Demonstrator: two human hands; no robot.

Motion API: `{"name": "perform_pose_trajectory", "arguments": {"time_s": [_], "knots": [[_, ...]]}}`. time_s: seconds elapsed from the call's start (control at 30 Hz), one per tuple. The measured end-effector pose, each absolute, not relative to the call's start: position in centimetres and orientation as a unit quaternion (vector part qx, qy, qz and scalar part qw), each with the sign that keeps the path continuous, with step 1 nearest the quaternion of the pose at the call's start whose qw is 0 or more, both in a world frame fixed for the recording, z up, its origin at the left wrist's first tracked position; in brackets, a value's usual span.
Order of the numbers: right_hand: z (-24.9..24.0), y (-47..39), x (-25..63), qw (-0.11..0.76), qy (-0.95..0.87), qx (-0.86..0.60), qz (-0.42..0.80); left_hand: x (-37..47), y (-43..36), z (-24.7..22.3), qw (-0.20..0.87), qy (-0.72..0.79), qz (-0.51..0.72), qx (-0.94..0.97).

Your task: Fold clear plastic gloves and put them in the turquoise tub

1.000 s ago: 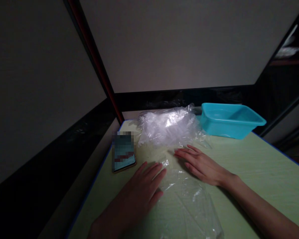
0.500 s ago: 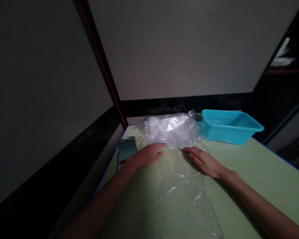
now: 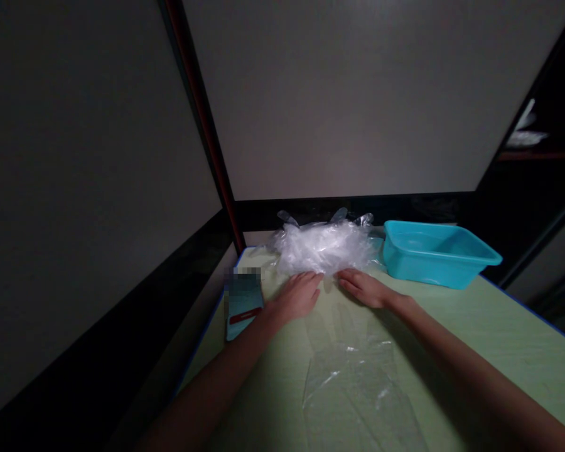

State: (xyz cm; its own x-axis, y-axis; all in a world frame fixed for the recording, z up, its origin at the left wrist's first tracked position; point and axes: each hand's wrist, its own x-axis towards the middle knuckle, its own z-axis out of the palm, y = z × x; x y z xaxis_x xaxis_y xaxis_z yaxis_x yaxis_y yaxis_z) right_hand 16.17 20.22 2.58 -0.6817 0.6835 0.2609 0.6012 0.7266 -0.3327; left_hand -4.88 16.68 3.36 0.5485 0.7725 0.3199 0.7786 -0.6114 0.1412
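Observation:
A clear plastic glove [image 3: 353,392] lies flat on the pale green table [image 3: 480,351], its finger ends pointing away from me. Beyond it rests a crumpled heap of clear plastic gloves [image 3: 322,245], several finger ends sticking up at the back. My left hand [image 3: 302,294] is palm down with fingers extended, its tips at the heap's front edge. Opposite it, my right hand [image 3: 361,287] lies low with fingers stretched towards the same edge. Neither hand visibly grasps anything; the undersides of the fingers are hidden.
A turquoise plastic basin [image 3: 440,254] stands at the back right. On the left, near the table's edge, lies a phone-like flat thing [image 3: 245,301] with a red bar, partly behind my left forearm. A pale panel [image 3: 348,100] rises behind the table.
Both hands have moved forward to the heap's front edge, closer together. The heap looks more bunched, with finger ends now standing up at its back. The view has tilted slightly up.

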Motion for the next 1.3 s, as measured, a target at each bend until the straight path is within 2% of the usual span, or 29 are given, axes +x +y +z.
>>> {"name": "perform_pose_trajectory", "arguments": {"time_s": [0.43,0.6,0.83,1.3], "knots": [[3.6,14.5,19.9,0.195,-0.902,-0.351,0.161,-5.9,12.8,3.1,0.0,-0.45,-0.281,-0.848],[3.6,13.3,21.0,0.205,-0.899,-0.35,0.168,-4.8,11.5,3.5,-0.029,-0.389,-0.31,-0.867],[3.2,13.5,22.2,0.211,-0.896,-0.362,0.145,-3.0,9.9,3.0,-0.049,-0.319,-0.293,-0.9],[1.6,14.3,21.5,0.249,-0.852,-0.459,0.041,-2.8,9.9,2.8,-0.033,-0.341,-0.214,-0.915]]}}
